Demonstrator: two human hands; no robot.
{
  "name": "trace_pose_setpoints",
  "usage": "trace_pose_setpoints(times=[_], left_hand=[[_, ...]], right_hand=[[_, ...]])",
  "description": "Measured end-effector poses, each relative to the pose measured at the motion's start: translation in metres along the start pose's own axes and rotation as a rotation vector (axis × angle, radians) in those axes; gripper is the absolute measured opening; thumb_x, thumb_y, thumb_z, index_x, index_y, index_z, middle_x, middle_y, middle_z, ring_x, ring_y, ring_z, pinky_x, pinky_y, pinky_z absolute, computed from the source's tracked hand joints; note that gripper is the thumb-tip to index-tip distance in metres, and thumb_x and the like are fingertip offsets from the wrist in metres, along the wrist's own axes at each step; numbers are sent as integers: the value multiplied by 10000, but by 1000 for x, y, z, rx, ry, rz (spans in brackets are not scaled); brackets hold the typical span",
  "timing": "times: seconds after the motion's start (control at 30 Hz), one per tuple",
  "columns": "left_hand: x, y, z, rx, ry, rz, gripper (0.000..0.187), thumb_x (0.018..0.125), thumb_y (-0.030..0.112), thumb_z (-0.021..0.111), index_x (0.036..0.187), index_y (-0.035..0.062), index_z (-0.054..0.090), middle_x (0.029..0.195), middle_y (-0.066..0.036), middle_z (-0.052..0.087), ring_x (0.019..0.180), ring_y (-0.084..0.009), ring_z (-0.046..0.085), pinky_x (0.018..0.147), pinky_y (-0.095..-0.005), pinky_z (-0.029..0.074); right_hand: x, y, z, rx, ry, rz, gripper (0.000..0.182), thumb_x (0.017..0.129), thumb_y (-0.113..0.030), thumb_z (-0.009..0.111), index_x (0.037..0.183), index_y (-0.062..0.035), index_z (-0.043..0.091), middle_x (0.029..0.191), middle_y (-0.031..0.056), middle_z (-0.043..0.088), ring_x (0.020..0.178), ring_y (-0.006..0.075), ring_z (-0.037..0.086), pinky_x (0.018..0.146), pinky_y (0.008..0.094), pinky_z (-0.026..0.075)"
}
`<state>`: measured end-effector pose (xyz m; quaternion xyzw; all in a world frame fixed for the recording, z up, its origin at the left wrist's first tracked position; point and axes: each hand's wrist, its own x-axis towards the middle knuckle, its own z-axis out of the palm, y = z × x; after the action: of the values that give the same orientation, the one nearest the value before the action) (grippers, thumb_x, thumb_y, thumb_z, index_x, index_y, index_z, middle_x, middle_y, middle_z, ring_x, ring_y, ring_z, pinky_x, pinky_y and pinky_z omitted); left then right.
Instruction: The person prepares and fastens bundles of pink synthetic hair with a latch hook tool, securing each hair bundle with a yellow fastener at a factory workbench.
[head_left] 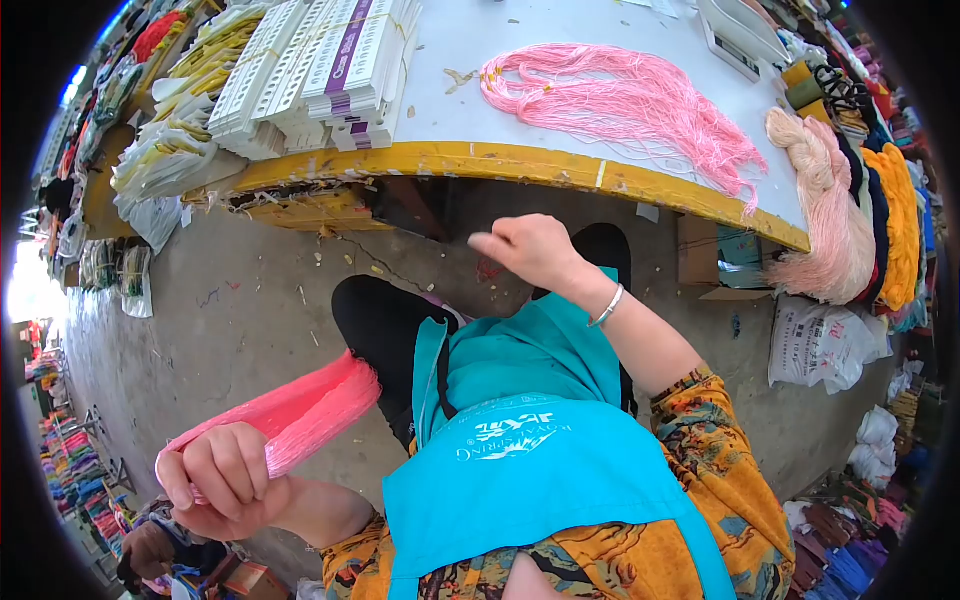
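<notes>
My left hand (pixel 222 480) is closed around one end of a bright pink skein of thread (pixel 310 410), held out at the lower left. The skein forms a stretched loop, and its far end reaches my black-clad knee (pixel 375 320). My right hand (pixel 535 250) is raised over my lap, below the table edge. Its fingers are curled and the thumb points left; the inside of the hand is hidden, so whatever it may hold cannot be seen. A lighter pink bundle of thread (pixel 620 100), tied with yellow at its left end, lies on the table in front of me.
The white table (pixel 450 60) has a worn yellow edge. Stacks of white punched cards (pixel 345 70) and plastic-wrapped bundles (pixel 175 150) stand at the left. Pale pink (pixel 825 210) and orange skeins (pixel 890 220) hang at the right, above a white sack (pixel 820 345). A cardboard box (pixel 710 255) sits underneath.
</notes>
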<state>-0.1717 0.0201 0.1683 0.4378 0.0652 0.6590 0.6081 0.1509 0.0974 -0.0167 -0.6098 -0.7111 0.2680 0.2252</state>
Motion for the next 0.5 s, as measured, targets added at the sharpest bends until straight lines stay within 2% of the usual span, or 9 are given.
trace_pose_setpoints(times=[0.07, 0.1, 0.2, 0.23, 0.3, 0.37, 0.4, 0.43, 0.5], left_hand=[[-1, -1, -1, -8, 6, 2, 152, 919, 189, 643, 844, 95, 548, 495, 35, 464, 341, -21, 344, 345, -154, 323], [-2, -2, -2, -16, 11, 2, 159, 920, 191, 642, 835, 100, 543, 496, 34, 464, 340, -22, 344, 346, -154, 324], [-2, -2, -9, -1, -65, -29, 155, 927, 191, 639, 1030, 80, 608, 497, 38, 461, 346, -29, 346, 349, -156, 320], [-2, -3, -9, -3, -62, -29, 155, 927, 191, 639, 1030, 80, 608, 497, 38, 461, 346, -29, 346, 349, -156, 320], [-4, -9, -7, -3, -47, 33, 408, 931, 187, 638, 1316, 97, 537, 496, 29, 462, 349, -39, 346, 352, -162, 314], [1, -14, -6, -97, -104, -2, 509, 933, 186, 638, 1399, 118, 444, 514, 12, 481, 360, -52, 359, 360, -177, 316], [4, -16, -6, -189, -164, -37, 620, 934, 184, 637, 1482, 139, 350, 533, -6, 500, 371, -64, 371, 368, -192, 319], [6, -20, -4, -190, -164, -33, 620, 934, 184, 637, 1482, 139, 350, 533, -6, 500, 371, -64, 371, 368, -192, 319], [9, -27, -3, -376, -225, -141, 383, 945, 182, 615, 1315, 102, 553, 595, -54, 547, 397, -93, 402, 387, -224, 328]], right_hand=[[1, 4, 11, -84, -77, 6, 328, 882, -346, 613, 718, -66, 663, 658, 108, 633, 670, 301, 649, 632, 437, 504], [1, 0, 17, -67, 161, -210, 322, 872, -363, 614, 734, -80, 678, 668, 107, 640, 677, 307, 649, 634, 433, 508], [2, 4, 5, -110, 5, -231, 265, 813, -349, 663, 826, -87, 699, 735, 117, 662, 739, 305, 653, 670, 407, 516], [6, -5, -14, -173, -306, -11, 249, 801, -320, 679, 848, -77, 693, 753, 121, 664, 757, 296, 656, 687, 402, 517], [15, -1, -26, 44, -213, 8, 242, 784, -280, 686, 896, -66, 686, 773, 130, 664, 781, 284, 657, 706, 384, 516], [22, 7, -36, 300, 22, -125, 305, 768, -267, 696, 991, -60, 685, 741, 104, 661, 773, 243, 667, 728, 348, 519], [34, 14, -44, 311, 124, -49, 350, 768, -259, 701, 1051, -56, 672, 718, 97, 657, 753, 219, 664, 730, 342, 519], [48, 21, -57, 273, 240, 43, 345, 774, -317, 712, 988, -49, 690, 710, 118, 657, 730, 244, 659, 709, 346, 517], [81, 42, -82, 80, 423, 262, 422, 803, -434, 668, 913, -28, 701, 710, 132, 662, 719, 275, 654, 714, 369, 519]])
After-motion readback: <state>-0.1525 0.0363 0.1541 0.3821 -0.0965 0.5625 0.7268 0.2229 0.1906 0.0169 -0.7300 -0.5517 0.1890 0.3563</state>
